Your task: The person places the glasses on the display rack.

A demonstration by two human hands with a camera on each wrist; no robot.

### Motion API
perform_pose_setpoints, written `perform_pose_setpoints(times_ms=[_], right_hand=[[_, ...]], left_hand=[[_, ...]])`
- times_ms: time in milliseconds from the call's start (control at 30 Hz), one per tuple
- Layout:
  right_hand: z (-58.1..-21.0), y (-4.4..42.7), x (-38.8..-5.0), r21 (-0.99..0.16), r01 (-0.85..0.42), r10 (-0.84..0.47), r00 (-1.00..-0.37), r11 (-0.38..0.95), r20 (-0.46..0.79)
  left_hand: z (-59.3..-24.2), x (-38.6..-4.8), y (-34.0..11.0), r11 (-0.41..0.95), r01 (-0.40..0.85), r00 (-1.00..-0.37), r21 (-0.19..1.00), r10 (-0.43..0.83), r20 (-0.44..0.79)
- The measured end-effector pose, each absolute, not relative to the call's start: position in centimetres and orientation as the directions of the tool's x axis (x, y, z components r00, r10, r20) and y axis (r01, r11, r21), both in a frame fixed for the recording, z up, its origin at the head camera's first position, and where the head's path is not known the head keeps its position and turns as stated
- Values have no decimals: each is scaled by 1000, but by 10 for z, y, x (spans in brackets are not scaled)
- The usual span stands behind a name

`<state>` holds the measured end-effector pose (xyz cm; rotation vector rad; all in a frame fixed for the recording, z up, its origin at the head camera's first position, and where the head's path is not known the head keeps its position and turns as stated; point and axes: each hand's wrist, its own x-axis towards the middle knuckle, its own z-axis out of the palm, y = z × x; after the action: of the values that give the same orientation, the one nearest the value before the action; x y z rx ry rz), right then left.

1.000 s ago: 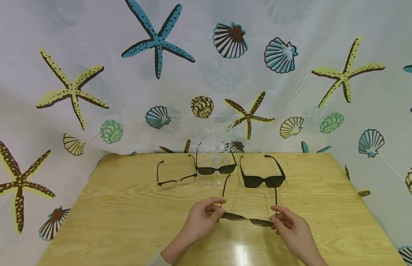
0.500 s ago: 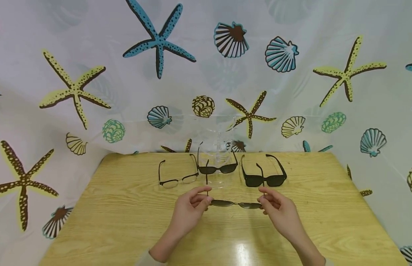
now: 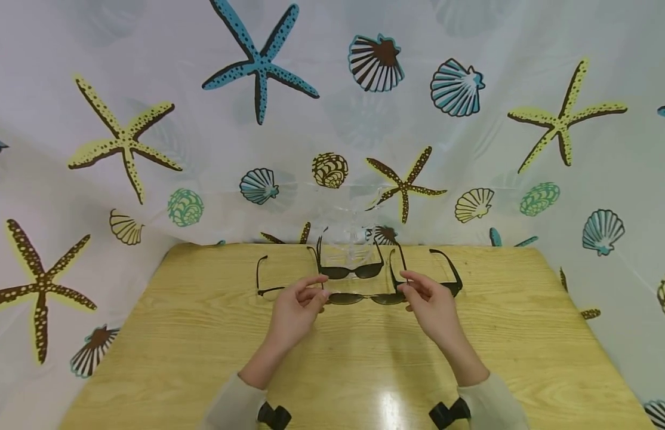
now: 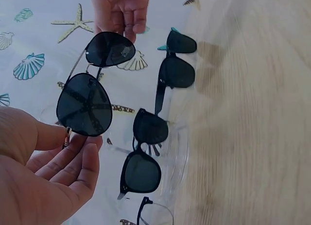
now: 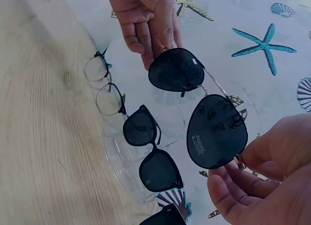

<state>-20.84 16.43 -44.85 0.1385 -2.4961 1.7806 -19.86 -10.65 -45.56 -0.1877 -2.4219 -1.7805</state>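
Observation:
Both hands hold a pair of aviator sunglasses (image 3: 347, 298) with dark lenses and thin metal frames, temples pointing away. My left hand (image 3: 295, 310) pinches the left hinge between thumb and fingers; my right hand (image 3: 434, 310) pinches the right hinge. The wrist views show the sunglasses (image 4: 85, 104) lifted above the table, lenses toward me. Just beyond them is a clear plastic display stand (image 3: 351, 239), hard to make out against the cloth. A black-framed pair of sunglasses (image 3: 351, 272) sits low on it.
Left of the stand lie clear-lens eyeglasses (image 3: 270, 291) with dark brows, partly behind my left hand. To its right are thick black sunglasses (image 3: 452, 286), partly covered by my right hand. A shell-and-starfish cloth (image 3: 408, 119) hangs behind and beside the wooden table (image 3: 176, 334).
Both hands have carried the aviator sunglasses away from me and slightly left, toward the stand. The other glasses have stayed put. My sleeves and wrist cameras have come into the head view.

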Motion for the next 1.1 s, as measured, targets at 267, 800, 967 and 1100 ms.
perform_pose_setpoints(times_ms=[267, 800, 967, 1100], right_hand=[[-450, 152, -240, -914, -120, -48, -993, 387, 110], [-441, 142, -281, -911, -116, -65, -993, 396, 98], [-440, 139, -288, -911, -106, -63, -994, 399, 88], [-441, 140, -294, -916, -95, -57, -995, 390, 78]], left_hand=[[-453, -222, -117, 327, 164, -986, 931, 21, 167], [-441, -261, -126, 366, 111, -994, 924, 38, 105], [-441, -268, -128, 311, 64, -998, 948, 41, 54], [-442, -272, -128, 297, 43, -999, 954, 40, 33]])
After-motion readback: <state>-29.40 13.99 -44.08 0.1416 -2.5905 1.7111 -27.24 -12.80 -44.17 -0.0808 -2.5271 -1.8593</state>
